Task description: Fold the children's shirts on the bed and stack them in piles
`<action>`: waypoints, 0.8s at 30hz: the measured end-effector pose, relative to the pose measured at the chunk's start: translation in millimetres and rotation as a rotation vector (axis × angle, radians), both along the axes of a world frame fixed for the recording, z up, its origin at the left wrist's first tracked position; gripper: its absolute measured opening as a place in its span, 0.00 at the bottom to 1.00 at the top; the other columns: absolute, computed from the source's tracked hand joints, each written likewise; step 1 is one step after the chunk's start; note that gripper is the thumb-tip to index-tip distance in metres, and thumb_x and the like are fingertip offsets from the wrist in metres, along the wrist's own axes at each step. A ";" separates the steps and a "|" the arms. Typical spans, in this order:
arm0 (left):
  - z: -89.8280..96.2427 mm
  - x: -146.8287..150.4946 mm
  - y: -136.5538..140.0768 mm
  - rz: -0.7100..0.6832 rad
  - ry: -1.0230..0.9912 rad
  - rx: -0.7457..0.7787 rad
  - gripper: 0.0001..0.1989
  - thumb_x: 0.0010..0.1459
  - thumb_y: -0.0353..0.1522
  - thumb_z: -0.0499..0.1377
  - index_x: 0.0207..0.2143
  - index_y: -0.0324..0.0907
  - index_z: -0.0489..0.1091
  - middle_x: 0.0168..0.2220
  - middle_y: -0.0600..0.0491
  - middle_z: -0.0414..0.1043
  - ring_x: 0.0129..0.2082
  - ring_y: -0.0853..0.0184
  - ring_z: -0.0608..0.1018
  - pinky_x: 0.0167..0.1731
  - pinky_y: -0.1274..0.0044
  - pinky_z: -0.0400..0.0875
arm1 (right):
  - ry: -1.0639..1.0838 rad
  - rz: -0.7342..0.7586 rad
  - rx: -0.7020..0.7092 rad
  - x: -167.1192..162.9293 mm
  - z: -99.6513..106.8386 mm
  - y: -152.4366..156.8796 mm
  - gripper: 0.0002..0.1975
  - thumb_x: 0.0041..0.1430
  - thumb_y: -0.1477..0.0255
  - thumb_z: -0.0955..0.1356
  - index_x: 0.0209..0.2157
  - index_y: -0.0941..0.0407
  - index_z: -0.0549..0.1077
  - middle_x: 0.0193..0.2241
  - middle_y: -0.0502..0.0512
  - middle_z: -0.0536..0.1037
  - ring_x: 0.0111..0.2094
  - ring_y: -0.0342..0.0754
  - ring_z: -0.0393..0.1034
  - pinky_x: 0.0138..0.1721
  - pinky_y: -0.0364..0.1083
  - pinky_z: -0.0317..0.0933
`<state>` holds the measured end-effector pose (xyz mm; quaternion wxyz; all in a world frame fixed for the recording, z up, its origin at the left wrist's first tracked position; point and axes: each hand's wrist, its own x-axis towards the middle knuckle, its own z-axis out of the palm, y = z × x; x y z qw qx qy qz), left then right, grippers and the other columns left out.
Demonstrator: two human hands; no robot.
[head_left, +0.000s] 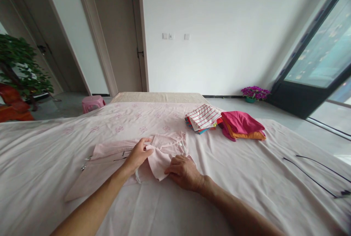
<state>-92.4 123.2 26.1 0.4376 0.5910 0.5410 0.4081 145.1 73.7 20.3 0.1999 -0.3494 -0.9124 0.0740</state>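
Observation:
A pale pink garment (109, 170) lies spread on the pink sheet, with dark lettering near its middle and small shiny metal pieces at its left end. My left hand (138, 154) pinches a fold of it between thumb and fingers. Closed on the folded-over part's near edge, my right hand (185, 172) rests just to the right. Between the hands, the folded flap (159, 161) comes to a corner toward me. A white cord (137, 176) hangs out below my left hand. Which kind of garment it is, I cannot tell.
Beyond my right hand sits a folded stack topped by a red-striped white cloth (204, 116). Beside it lie folded magenta clothes (242, 122) with orange cloth beneath. Two thin dark rods (309, 177) lie at the right. A pink stool (93, 103) stands past the sheet.

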 end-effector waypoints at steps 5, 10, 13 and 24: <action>-0.3 5.5 12.6 0.028 0.048 0.054 0.30 0.49 0.30 0.58 0.56 0.38 0.62 0.34 0.52 0.77 0.31 0.67 0.78 0.31 0.78 0.69 | 0.026 -0.024 -0.006 -4.5 4.1 3.7 0.08 0.59 0.74 0.68 0.37 0.49 0.78 0.33 0.49 0.77 0.37 0.45 0.69 0.40 0.44 0.57; -13.4 6.8 53.8 0.109 0.309 0.043 0.21 0.51 0.31 0.60 0.48 0.38 0.70 0.35 0.50 0.78 0.34 0.66 0.79 0.35 0.77 0.69 | -0.018 -0.043 0.034 -21.3 0.2 9.7 0.07 0.62 0.71 0.66 0.34 0.51 0.77 0.32 0.50 0.77 0.36 0.46 0.68 0.39 0.44 0.57; -22.1 3.3 66.4 0.117 0.353 0.035 0.19 0.50 0.34 0.62 0.45 0.37 0.72 0.37 0.47 0.78 0.38 0.63 0.79 0.40 0.75 0.69 | -0.046 -0.009 0.034 -26.3 -0.9 11.9 0.10 0.65 0.69 0.64 0.33 0.52 0.77 0.31 0.50 0.77 0.35 0.45 0.67 0.38 0.44 0.56; -18.6 -27.6 -22.7 -0.237 0.750 0.736 0.21 0.65 0.35 0.49 0.60 0.47 0.63 0.62 0.48 0.64 0.64 0.59 0.63 0.64 0.63 0.54 | -0.050 -0.085 0.034 -3.3 5.6 4.8 0.12 0.68 0.67 0.61 0.45 0.51 0.75 0.34 0.53 0.76 0.37 0.47 0.66 0.40 0.45 0.57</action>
